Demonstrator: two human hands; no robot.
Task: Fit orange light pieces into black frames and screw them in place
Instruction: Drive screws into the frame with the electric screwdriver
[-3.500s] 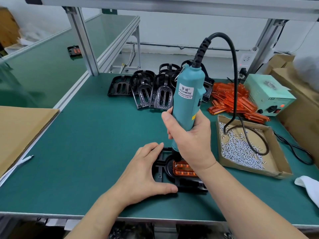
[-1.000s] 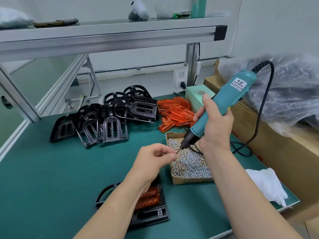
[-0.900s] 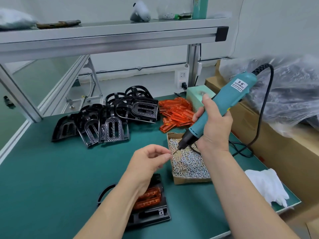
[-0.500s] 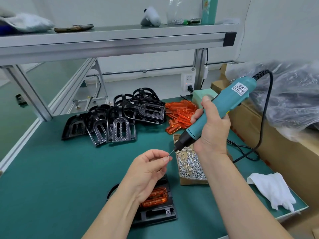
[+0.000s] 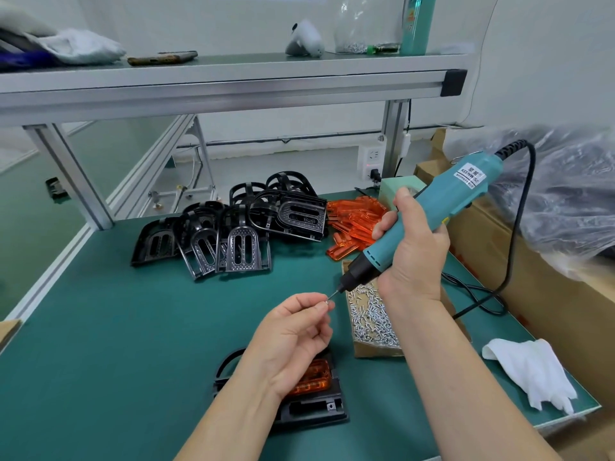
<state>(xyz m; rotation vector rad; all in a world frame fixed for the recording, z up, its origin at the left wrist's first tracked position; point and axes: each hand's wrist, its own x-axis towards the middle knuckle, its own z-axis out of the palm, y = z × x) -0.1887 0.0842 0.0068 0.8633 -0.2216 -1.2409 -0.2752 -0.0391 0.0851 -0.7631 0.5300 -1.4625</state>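
Now raised off the black frame point(image 5: 312, 410), right hand point(image 5: 412, 257) grips screwdriver point(image 5: 459, 191), left hand point(image 5: 293, 337) pinches screw point(image 5: 329, 303) at bit point(image 5: 334, 293)

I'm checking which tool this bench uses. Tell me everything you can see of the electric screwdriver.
The electric screwdriver is a teal, plastic-looking cylinder with a white label, black nose and thin metal bit. A black cable leaves its rear and drops to the table. The right hand grips its middle, tilted in the air, bit down-left, its tip at a small screw pinched by the left hand.
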